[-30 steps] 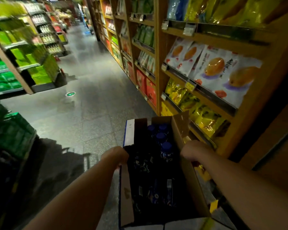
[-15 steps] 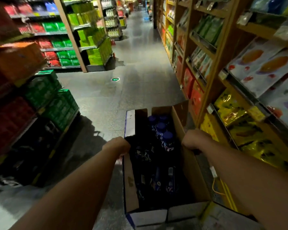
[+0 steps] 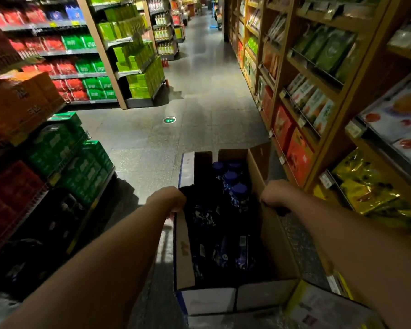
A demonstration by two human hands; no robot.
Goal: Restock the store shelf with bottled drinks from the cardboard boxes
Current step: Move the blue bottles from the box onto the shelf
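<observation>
head: cardboard box (image 3: 274, 236) holds blue-capped bottles (image 3: 239, 189).

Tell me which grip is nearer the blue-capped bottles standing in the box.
Right. The right grip holds the right wall of the box, just beside the blue-capped bottles; the left grip holds the opposite wall, farther from them.
</observation>
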